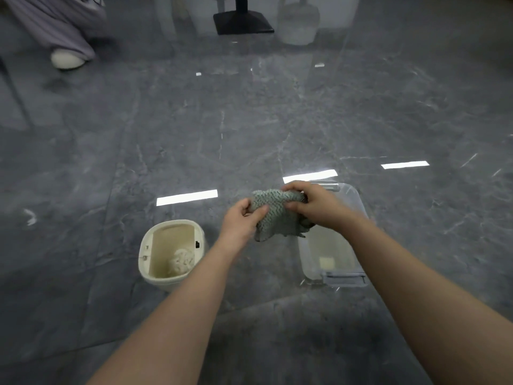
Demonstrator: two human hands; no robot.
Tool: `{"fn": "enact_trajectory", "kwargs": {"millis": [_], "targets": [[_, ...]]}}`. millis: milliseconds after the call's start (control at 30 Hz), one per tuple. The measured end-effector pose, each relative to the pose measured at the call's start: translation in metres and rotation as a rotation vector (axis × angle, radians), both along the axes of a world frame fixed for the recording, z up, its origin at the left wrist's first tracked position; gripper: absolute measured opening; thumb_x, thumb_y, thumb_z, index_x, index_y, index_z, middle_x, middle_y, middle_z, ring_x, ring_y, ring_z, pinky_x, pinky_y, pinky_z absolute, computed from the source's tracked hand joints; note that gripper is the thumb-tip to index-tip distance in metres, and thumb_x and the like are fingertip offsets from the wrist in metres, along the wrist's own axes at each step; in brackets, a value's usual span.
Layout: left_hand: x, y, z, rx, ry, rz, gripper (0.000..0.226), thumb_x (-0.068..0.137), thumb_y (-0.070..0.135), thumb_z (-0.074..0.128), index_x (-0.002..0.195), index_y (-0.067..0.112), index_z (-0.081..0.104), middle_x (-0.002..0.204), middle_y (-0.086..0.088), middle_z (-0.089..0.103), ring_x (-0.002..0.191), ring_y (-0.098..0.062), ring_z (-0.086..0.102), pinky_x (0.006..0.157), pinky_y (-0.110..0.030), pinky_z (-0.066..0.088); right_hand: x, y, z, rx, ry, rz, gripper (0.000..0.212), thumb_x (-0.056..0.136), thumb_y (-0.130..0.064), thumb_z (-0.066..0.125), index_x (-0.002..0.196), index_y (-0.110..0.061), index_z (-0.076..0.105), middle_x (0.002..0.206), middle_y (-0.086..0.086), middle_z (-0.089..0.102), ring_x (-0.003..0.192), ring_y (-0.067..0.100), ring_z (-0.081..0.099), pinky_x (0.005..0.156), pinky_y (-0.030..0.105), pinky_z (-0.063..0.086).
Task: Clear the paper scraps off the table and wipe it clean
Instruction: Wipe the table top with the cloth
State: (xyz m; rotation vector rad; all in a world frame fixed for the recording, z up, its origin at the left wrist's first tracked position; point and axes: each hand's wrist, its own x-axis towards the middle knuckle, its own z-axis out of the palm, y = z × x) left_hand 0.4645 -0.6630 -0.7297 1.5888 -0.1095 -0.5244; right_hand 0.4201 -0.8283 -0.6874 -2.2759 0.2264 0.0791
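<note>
Both hands hold a grey-green textured cloth in the air above the grey marble floor. My left hand pinches its left edge. My right hand grips its bunched right end from above. The cloth hangs over the near edge of a clear plastic box. A cream waste bin stands open to the left, with a crumpled white paper wad inside it.
A small pale object lies in the clear box. A black table base stands at the far middle. Another person's striped trouser leg and white shoe are at the far left. A translucent tub sits at the far right.
</note>
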Motion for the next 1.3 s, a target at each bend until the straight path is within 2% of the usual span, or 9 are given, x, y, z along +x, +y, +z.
{"fn": "enact_trajectory", "kwargs": {"millis": [100,200,400,567,867,1000,1067,1133,1300], "targets": [[0.011,0.019,0.026,0.004,-0.090,0.045,0.008,0.089,0.008,0.061,0.093,0.014,0.061,0.086,-0.004,0.065,0.082,-0.019,0.061,0.082,-0.036,0.051,0.018,0.020,0.011,-0.017,-0.076,-0.095,0.029,0.084,-0.017,0.069,0.112,-0.011,0.062,0.104,0.003,0.060,0.091,0.016,0.056,0.074,0.023,0.041],[0.031,0.035,0.058,0.033,-0.192,0.084,0.007,0.089,0.011,0.062,0.093,0.017,0.060,0.088,-0.002,0.064,0.087,-0.022,0.062,0.083,-0.037,0.052,0.031,0.039,0.033,0.313,-0.150,-0.182,0.017,0.082,-0.014,0.071,0.097,-0.011,0.062,0.080,-0.001,0.059,0.063,0.007,0.055,0.061,0.025,0.047],[0.069,0.059,0.133,0.007,-0.302,0.067,0.020,0.087,0.005,0.062,0.078,0.019,0.053,0.080,0.001,0.062,0.072,-0.011,0.057,0.065,-0.022,0.049,0.065,0.059,0.090,0.581,-0.238,-0.255,0.012,0.085,-0.018,0.068,0.081,-0.023,0.058,0.097,0.004,0.059,0.086,0.022,0.058,0.076,0.043,0.050],[0.088,0.081,0.213,-0.028,-0.294,0.126,0.018,0.086,0.005,0.065,0.079,0.016,0.052,0.081,-0.004,0.061,0.074,-0.015,0.057,0.067,-0.026,0.049,0.092,0.081,0.162,0.673,-0.236,-0.243,0.020,0.086,-0.004,0.063,0.076,-0.018,0.053,0.079,0.002,0.056,0.075,0.019,0.054,0.067,0.035,0.044],[0.099,0.136,0.426,-0.049,-0.304,0.266,0.028,0.082,0.000,0.066,0.076,0.017,0.045,0.075,-0.001,0.061,0.062,-0.007,0.059,0.054,-0.016,0.048,0.118,0.135,0.379,0.696,-0.257,-0.174,0.019,0.085,-0.001,0.060,0.074,-0.017,0.058,0.077,0.002,0.059,0.078,0.019,0.055,0.074,0.032,0.045],[0.091,0.168,0.544,-0.045,-0.369,0.317,0.026,0.081,-0.006,0.065,0.090,0.015,0.053,0.084,-0.001,0.063,0.076,-0.012,0.059,0.073,-0.022,0.051,0.123,0.162,0.490,0.687,-0.216,-0.070,0.020,0.085,0.002,0.062,0.074,-0.015,0.056,0.077,0.006,0.059,0.074,0.020,0.057,0.074,0.035,0.049],[0.082,0.188,0.604,0.008,-0.399,0.321,0.019,0.083,0.000,0.066,0.096,0.012,0.059,0.089,-0.002,0.064,0.082,-0.014,0.061,0.082,-0.026,0.051,0.122,0.176,0.545,0.695,-0.165,0.016,0.023,0.086,0.005,0.060,0.074,-0.014,0.053,0.076,0.006,0.058,0.069,0.016,0.056,0.064,0.026,0.051],[0.071,0.208,0.660,0.063,-0.417,0.340,0.011,0.084,0.006,0.067,0.091,0.013,0.062,0.087,-0.003,0.065,0.081,-0.015,0.061,0.081,-0.026,0.050,0.119,0.192,0.598,0.703,-0.109,0.094,0.025,0.086,0.008,0.059,0.074,-0.013,0.051,0.074,0.006,0.056,0.066,0.013,0.054,0.055,0.016,0.050],[0.036,0.256,0.790,0.128,-0.440,0.460,0.010,0.084,0.006,0.067,0.084,0.015,0.062,0.085,-0.007,0.065,0.084,-0.023,0.060,0.084,-0.037,0.049,0.106,0.234,0.725,0.703,0.004,0.286,0.025,0.085,0.006,0.061,0.077,-0.015,0.049,0.077,0.003,0.057,0.069,0.010,0.056,0.055,0.013,0.050]]}}
